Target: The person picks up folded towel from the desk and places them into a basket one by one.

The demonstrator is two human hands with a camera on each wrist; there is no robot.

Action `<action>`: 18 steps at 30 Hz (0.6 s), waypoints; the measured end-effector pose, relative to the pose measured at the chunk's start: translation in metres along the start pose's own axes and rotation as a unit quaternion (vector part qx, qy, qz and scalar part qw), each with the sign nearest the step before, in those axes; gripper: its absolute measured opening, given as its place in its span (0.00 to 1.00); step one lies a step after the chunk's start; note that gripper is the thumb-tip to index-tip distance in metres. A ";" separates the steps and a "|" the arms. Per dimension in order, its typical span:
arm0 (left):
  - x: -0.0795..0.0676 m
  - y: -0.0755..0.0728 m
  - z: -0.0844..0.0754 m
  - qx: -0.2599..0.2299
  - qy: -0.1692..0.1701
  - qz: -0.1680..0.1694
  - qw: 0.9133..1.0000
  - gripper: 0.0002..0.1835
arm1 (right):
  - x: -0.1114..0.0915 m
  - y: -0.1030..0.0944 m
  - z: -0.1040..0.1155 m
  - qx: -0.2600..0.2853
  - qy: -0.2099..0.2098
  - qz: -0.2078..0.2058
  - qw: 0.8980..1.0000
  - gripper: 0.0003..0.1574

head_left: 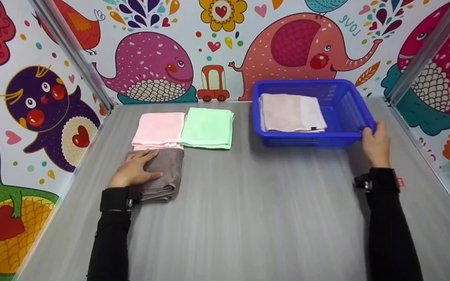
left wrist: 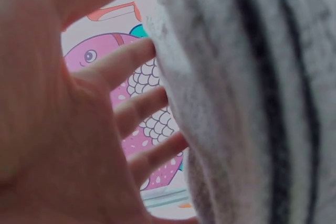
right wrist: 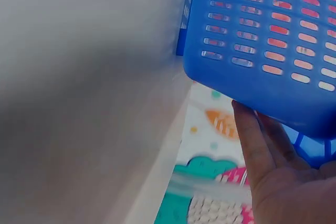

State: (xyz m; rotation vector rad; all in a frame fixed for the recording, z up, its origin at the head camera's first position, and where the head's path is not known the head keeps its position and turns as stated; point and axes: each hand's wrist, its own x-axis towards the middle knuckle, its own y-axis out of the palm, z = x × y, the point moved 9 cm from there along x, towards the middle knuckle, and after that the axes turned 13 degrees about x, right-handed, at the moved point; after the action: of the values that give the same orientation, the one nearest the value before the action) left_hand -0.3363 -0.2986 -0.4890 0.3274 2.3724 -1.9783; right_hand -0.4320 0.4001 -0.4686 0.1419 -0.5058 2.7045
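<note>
My left hand (head_left: 135,171) rests on a folded brown towel (head_left: 166,168) at the left of the table. Its fingers (left wrist: 137,107) are spread and touch the cloth in the left wrist view. Just behind the brown one lie a folded pink towel (head_left: 158,129) and a folded green towel (head_left: 208,128), side by side. At the back right, my right hand (head_left: 377,146) grips the rim at the front right corner of a blue plastic basket (head_left: 307,140). Inside the basket is a folded pale beige towel (head_left: 289,113). The right wrist view shows the basket's slotted wall (right wrist: 262,51) close up.
All of this is on a grey table (head_left: 256,210). Panels printed with cartoon animals (head_left: 154,66) stand along its back and sides. Metal posts (head_left: 74,50) rise at the back corners. The basket stands close to the back panel.
</note>
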 end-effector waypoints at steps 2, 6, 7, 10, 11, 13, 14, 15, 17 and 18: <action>0.000 0.000 0.001 -0.001 0.002 -0.002 1.000 0.46 | -0.003 0.014 0.007 -0.001 -0.016 0.010 1.000 0.34; 0.000 0.001 0.000 -0.002 0.005 -0.003 1.000 0.46 | -0.011 0.036 0.018 0.004 -0.037 0.024 0.999 0.33; 0.000 0.001 0.001 -0.002 0.005 -0.003 1.000 0.46 | -0.013 0.041 0.020 0.006 -0.039 0.027 0.999 0.33; -0.001 -0.001 0.003 -0.009 0.005 -0.002 1.000 0.45 | -0.017 0.051 0.024 0.009 -0.043 0.030 0.999 0.32; -0.001 -0.002 0.004 -0.015 0.004 -0.001 1.000 0.45 | -0.019 0.053 0.025 0.009 -0.043 0.030 0.999 0.31; -0.003 -0.005 0.009 -0.030 0.002 -0.005 1.000 0.44 | -0.020 0.055 0.026 0.010 -0.042 0.027 0.999 0.31; -0.005 -0.007 0.013 -0.035 -0.002 -0.007 0.999 0.44 | -0.021 0.056 0.026 0.010 -0.041 0.028 0.999 0.31; -0.006 -0.008 0.018 -0.039 -0.010 -0.009 0.999 0.45 | -0.021 0.057 0.026 0.010 -0.039 0.029 0.999 0.31; -0.009 -0.011 0.026 -0.046 -0.028 -0.010 0.998 0.47 | -0.022 0.057 0.025 0.013 -0.034 0.032 0.999 0.31; -0.010 -0.012 0.031 -0.052 -0.038 -0.008 0.998 0.49 | -0.022 0.058 0.025 0.014 -0.033 0.034 0.999 0.32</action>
State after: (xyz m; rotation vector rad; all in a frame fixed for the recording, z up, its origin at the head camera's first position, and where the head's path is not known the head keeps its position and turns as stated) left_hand -0.3315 -0.3322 -0.4820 0.2244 2.4268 -1.8297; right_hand -0.4331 0.3336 -0.4683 0.2261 -0.5013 2.7826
